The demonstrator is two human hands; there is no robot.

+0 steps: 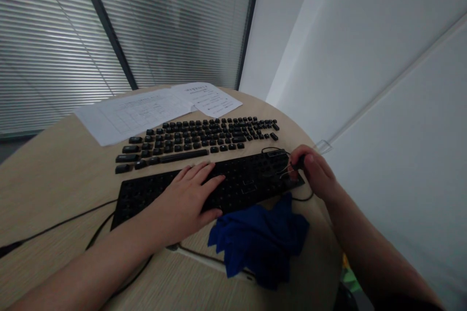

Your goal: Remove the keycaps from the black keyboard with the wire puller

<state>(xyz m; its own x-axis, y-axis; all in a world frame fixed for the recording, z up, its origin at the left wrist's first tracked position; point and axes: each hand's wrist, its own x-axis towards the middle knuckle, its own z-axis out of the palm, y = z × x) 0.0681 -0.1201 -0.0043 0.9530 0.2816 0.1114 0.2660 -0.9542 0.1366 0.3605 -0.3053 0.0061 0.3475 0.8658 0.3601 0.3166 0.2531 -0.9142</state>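
Note:
A black keyboard (233, 182), its keycaps off over most of its face, lies at a slant on the table. My left hand (195, 189) rests flat on its middle with fingers spread. Over the keyboard's right end, my right hand (310, 165) is closed around the dark handle of a wire keycap puller (299, 162). Thin wires from the puller reach toward the right-hand keys; whether they grip a keycap is too dim to tell. Behind the keyboard, loose black keycaps (197, 138) stand in rows, with a long spacebar (184, 156) in front.
A crumpled blue cloth (260, 238) lies before the keyboard, partly over a flat pale-edged object (204, 258). Printed papers (146, 109) are at the back of the round wooden table (44, 170). A black cable (69, 216) runs left. A white wall (383, 58) stands close on the right.

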